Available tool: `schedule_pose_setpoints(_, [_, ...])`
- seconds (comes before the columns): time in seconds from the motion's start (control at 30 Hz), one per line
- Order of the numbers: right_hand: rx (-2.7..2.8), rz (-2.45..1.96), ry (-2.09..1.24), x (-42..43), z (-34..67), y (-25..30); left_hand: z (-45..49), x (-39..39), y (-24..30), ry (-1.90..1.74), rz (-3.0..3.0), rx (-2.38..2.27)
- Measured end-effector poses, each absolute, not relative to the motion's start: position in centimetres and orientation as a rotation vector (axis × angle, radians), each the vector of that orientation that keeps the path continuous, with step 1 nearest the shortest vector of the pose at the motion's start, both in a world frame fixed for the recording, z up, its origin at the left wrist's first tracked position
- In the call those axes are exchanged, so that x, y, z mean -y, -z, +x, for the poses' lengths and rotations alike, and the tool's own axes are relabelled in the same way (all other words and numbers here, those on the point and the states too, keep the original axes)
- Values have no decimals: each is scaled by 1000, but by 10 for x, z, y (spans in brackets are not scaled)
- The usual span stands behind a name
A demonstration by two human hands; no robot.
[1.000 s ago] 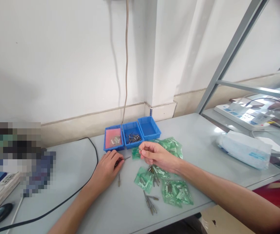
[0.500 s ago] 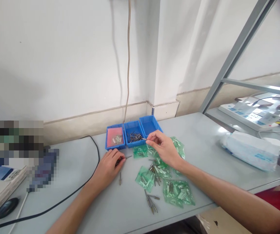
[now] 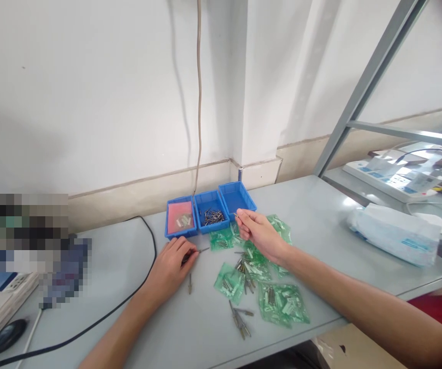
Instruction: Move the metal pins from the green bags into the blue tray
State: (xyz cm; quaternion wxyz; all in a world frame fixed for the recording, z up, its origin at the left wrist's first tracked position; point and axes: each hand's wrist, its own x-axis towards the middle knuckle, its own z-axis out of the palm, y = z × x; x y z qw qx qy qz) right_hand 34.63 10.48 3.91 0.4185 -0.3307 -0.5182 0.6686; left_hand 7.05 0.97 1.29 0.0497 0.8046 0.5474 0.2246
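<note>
My left hand [image 3: 174,259] rests on the table with its fingers curled round thin metal bits; one bit [image 3: 204,249] sticks out past the fingertips. In a pinch at the front corner of the right-hand blue bin, my right hand [image 3: 261,233] holds a small thin metal bit [image 3: 236,214], mostly hidden by the fingers. Many metal bits [image 3: 214,217] fill part of the middle blue bin [image 3: 201,197]. A single bit [image 3: 190,283] lies below my left hand. Green plastic bags [image 3: 284,303] with bits and white labels lie under and around my right forearm.
The left blue bin [image 3: 167,229] holds a pink sheet [image 3: 175,209] and a small clear bag. Several loose bits [image 3: 239,320] lie near the table's front edge. A black cable [image 3: 101,311] crosses the left side. A white-and-blue plastic pack [image 3: 396,233] lies at right.
My right hand has shifted slightly right, away from above the middle bin, and its fingers have turned more upright. My left hand stays in place. The view has moved slightly.
</note>
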Motion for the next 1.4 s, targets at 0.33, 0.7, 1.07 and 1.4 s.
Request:
schedule_pose_setpoints(0.33, [1299, -677, -1749, -102, 344, -37, 69, -11, -11, -686, 2440, -1665])
schedule_pose_setpoints(0.7, [1819, -860, -1119, -95, 347, -38, 68, -11, -9, -665, 2451, -1658])
schedule_pose_setpoints(1.07, [1708, -779, -1137, -97, 347, -38, 66, -12, -6, -708, 2449, -1651])
schedule_pose_setpoints(1.4, [1159, -659, -1746, -102, 346, -45, 65, -13, -6, -687, 2449, -1653])
